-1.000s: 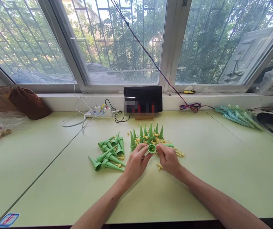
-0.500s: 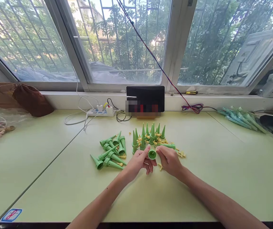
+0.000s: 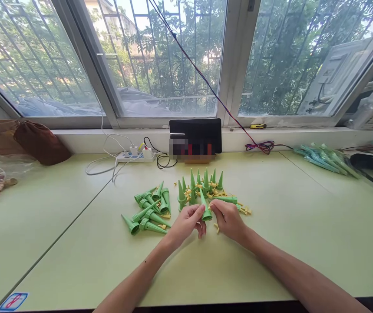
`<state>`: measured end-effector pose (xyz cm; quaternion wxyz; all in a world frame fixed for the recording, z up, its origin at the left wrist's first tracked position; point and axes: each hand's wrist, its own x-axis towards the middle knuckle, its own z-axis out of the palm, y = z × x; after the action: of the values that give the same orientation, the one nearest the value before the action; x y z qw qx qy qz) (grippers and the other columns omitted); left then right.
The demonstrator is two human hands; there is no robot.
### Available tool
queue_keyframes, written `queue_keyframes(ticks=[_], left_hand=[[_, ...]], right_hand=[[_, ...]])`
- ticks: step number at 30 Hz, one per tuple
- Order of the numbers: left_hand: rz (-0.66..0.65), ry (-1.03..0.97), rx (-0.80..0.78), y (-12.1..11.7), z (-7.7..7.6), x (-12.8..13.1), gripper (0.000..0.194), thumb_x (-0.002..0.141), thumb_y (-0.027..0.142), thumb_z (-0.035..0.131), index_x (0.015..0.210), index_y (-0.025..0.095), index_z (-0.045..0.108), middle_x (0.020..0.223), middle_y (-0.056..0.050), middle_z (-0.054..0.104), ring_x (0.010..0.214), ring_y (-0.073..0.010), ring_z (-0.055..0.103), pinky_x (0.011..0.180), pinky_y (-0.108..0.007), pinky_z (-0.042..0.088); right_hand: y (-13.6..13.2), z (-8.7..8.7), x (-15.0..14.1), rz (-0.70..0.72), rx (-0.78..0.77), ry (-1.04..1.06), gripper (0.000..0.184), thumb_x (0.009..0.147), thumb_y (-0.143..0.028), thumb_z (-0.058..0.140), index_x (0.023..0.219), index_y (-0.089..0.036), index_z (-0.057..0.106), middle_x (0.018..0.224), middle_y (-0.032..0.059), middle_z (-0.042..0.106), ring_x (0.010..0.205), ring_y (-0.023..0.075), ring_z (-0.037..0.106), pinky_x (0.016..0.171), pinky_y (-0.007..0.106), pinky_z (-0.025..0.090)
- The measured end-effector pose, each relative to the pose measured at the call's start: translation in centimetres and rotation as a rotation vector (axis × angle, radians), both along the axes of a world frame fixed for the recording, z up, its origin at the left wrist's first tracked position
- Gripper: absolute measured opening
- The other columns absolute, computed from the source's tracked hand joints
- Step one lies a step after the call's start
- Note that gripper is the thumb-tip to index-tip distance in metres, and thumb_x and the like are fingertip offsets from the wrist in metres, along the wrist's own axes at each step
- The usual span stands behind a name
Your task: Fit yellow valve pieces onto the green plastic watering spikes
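A green plastic watering spike (image 3: 205,208) is gripped in my left hand (image 3: 186,222), its point away from me and its open wide end toward me. My right hand (image 3: 230,217) pinches a small yellow valve (image 3: 210,208) against the spike's right side; my fingers partly cover it. Just beyond my hands, several green spikes (image 3: 206,184) stand upright with yellow valves among them. To the left lies a pile of loose green spikes (image 3: 152,215). Another yellow valve (image 3: 217,228) rests on the table beneath my right hand.
More yellow valves (image 3: 246,211) lie right of the standing spikes. At the back are a dark tablet screen (image 3: 195,132), a power strip (image 3: 137,155) with cables, and a brown bag (image 3: 43,143). Blue-green plastic pieces (image 3: 326,161) lie at the far right of the table (image 3: 75,261).
The spike in my left hand has tilted from its open end facing me to showing its side and point. My right hand stays at its side.
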<state>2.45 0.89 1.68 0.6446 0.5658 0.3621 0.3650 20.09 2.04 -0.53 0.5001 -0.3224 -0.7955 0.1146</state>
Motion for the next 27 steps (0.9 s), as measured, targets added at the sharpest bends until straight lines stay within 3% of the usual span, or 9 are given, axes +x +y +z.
queue_keyframes(ticks=[11, 16, 22, 27], left_hand=[[0.059, 0.146, 0.239, 0.0, -1.0, 0.0, 0.043, 0.095, 0.059, 0.051, 0.077, 0.021, 0.040, 0.062, 0.007, 0.039, 0.049, -0.0129, 0.061, 0.039, -0.020, 0.046], [0.116, 0.268, 0.369, -0.1, -1.3, -0.1, 0.036, 0.099, 0.049, 0.049, 0.077, 0.021, 0.040, 0.059, 0.006, 0.045, 0.050, -0.0113, 0.057, 0.044, -0.019, 0.044], [0.186, 0.385, 0.614, -0.3, -0.9, -0.2, 0.030, 0.100, 0.033, 0.049, 0.074, 0.018, 0.047, 0.082, 0.000, 0.052, 0.060, -0.0079, 0.055, 0.048, -0.017, 0.044], [0.193, 0.333, 0.570, -0.3, -0.8, 0.0, 0.025, 0.100, 0.035, 0.047, 0.084, 0.018, 0.056, 0.090, -0.001, 0.052, 0.059, -0.0073, 0.058, 0.049, -0.018, 0.049]], right_hand=[[-0.1, 0.0, -0.2, -0.032, -0.073, 0.019, 0.034, 0.102, -0.020, 0.040, 0.069, -0.023, 0.030, 0.060, -0.0054, 0.035, 0.051, 0.0110, 0.031, 0.051, 0.025, 0.027], [-0.2, -0.1, -0.2, -0.034, -0.101, 0.021, 0.034, 0.103, -0.021, 0.039, 0.070, -0.023, 0.030, 0.059, -0.0054, 0.034, 0.051, 0.0114, 0.030, 0.051, 0.025, 0.026], [-0.2, -0.1, -0.2, -0.035, -0.113, 0.028, 0.034, 0.103, -0.023, 0.038, 0.070, -0.023, 0.032, 0.060, -0.0049, 0.036, 0.051, 0.0116, 0.032, 0.051, 0.025, 0.027], [-0.2, -0.1, -0.3, -0.039, -0.129, 0.036, 0.034, 0.104, -0.024, 0.038, 0.070, -0.023, 0.035, 0.060, -0.0046, 0.038, 0.051, 0.0117, 0.034, 0.052, 0.025, 0.029]])
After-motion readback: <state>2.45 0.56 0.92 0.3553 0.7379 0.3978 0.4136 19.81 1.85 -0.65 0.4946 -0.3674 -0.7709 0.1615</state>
